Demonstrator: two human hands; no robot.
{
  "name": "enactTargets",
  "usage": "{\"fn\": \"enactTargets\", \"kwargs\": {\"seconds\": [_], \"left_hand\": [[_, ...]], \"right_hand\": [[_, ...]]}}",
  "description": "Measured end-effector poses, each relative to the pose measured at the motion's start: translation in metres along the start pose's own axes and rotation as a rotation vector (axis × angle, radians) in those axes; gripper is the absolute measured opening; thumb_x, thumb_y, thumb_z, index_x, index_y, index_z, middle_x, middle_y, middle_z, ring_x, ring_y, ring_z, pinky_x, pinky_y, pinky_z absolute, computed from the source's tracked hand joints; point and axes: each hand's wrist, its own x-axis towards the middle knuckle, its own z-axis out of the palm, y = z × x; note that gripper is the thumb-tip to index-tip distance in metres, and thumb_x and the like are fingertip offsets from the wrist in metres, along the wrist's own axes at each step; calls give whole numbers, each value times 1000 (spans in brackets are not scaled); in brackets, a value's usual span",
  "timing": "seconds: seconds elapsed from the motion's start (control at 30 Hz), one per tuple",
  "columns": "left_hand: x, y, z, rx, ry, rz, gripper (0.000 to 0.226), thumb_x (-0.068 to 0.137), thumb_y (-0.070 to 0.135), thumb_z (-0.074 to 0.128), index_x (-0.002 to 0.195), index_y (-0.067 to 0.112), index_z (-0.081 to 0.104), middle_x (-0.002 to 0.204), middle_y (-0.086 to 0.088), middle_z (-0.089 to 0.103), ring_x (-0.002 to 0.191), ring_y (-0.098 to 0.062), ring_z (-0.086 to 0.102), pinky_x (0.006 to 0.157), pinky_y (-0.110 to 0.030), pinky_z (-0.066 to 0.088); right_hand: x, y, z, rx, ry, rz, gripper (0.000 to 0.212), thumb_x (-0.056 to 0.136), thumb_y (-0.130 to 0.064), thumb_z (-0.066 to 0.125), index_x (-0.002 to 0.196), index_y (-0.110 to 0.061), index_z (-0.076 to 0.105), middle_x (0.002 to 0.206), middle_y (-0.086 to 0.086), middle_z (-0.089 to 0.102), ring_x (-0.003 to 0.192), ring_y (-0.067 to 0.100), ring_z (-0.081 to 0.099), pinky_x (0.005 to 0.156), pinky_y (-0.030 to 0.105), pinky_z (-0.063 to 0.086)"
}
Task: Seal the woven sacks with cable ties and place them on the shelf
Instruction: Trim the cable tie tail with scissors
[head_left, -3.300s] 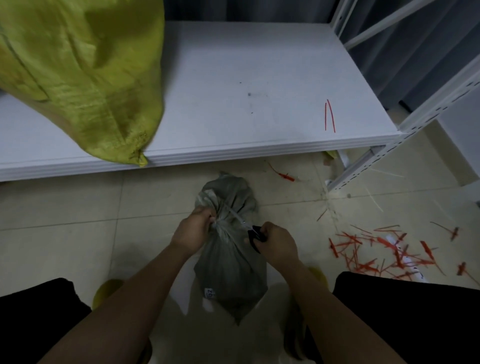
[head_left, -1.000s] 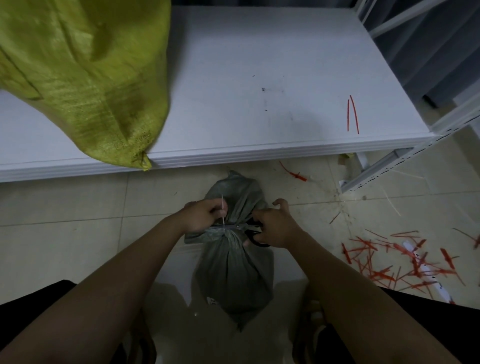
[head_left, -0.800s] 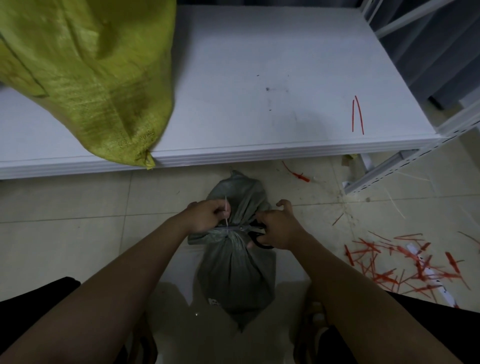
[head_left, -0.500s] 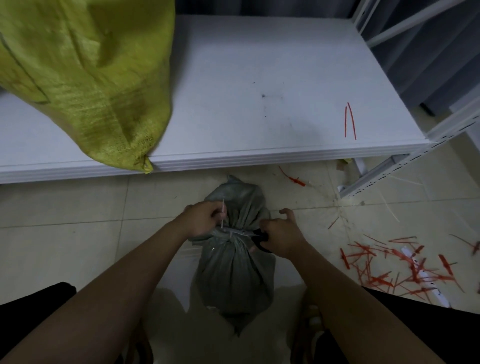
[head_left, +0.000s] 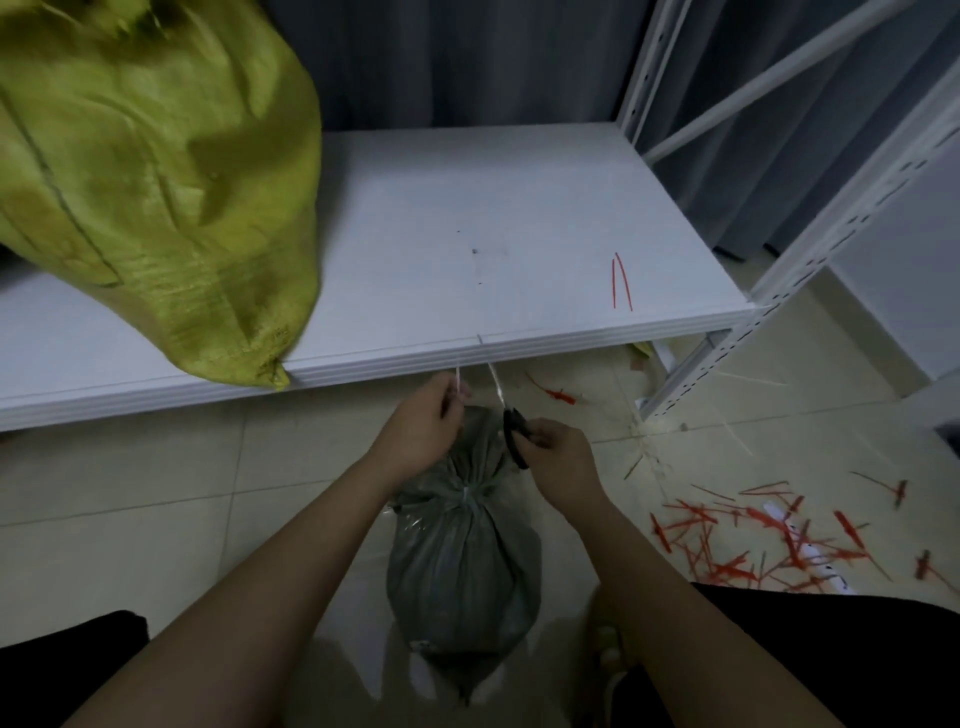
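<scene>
A grey woven sack (head_left: 462, 566) stands on the tiled floor (head_left: 130, 483) between the person's knees, its neck cinched by a pale cable tie (head_left: 466, 492). Above it, the left hand (head_left: 423, 423) pinches a thin white cut-off strip (head_left: 458, 379), fingers curled round it. The right hand (head_left: 558, 454) grips black-handled scissors (head_left: 511, 423), blades pointing up towards the shelf (head_left: 467, 249). A yellow-green woven sack (head_left: 150, 182) lies on the shelf's left side; two red ties (head_left: 621, 280) lie on its right. Red ties (head_left: 753, 535) litter the floor.
</scene>
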Motion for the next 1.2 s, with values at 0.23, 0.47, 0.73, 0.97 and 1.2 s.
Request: {"fn": "enactTargets", "kwargs": {"seconds": [0.23, 0.47, 0.73, 0.97, 1.2], "left_hand": [[22, 69, 9, 43, 89, 123, 17, 98, 25, 46, 92, 17, 60, 71, 5, 58, 63, -7, 53, 56, -19, 38], [70, 111, 36, 102, 134, 60, 20, 94, 23, 52, 84, 11, 65, 83, -1, 69, 76, -17, 62, 70, -27, 48], [143, 131, 66, 174, 155, -31, 20, 93, 23, 52, 87, 8, 64, 83, 0, 58, 78, -17, 53, 69, -26, 38], [195, 129, 86, 240, 119, -32, 24, 93, 17, 55, 78, 2, 65, 78, -9, 61, 72, -21, 55, 67, -27, 41], [208, 123, 95, 257, 114, -48, 31, 93, 28, 56, 79, 2, 63, 78, -8, 59, 73, -22, 55, 67, -29, 42]], "right_hand": [[7, -37, -58, 14, 273, -33, 27, 91, -20, 59, 87, 5, 67, 75, 14, 62, 70, 20, 56, 59, 26, 43], [46, -49, -119, -165, 375, -12, 33, 91, -26, 61, 89, 7, 67, 75, 15, 60, 79, 30, 62, 51, 30, 34], [124, -61, -161, -553, 423, -15, 24, 94, -22, 53, 83, -3, 61, 80, 10, 63, 78, 28, 63, 60, 24, 36], [168, -66, -173, -864, 399, -20, 18, 96, -9, 47, 100, -2, 64, 100, 12, 67, 91, 26, 65, 67, 27, 38], [177, -63, -172, -947, 291, -30, 18, 95, -4, 47, 104, -1, 62, 96, 13, 63, 92, 26, 64, 67, 27, 38]]}}
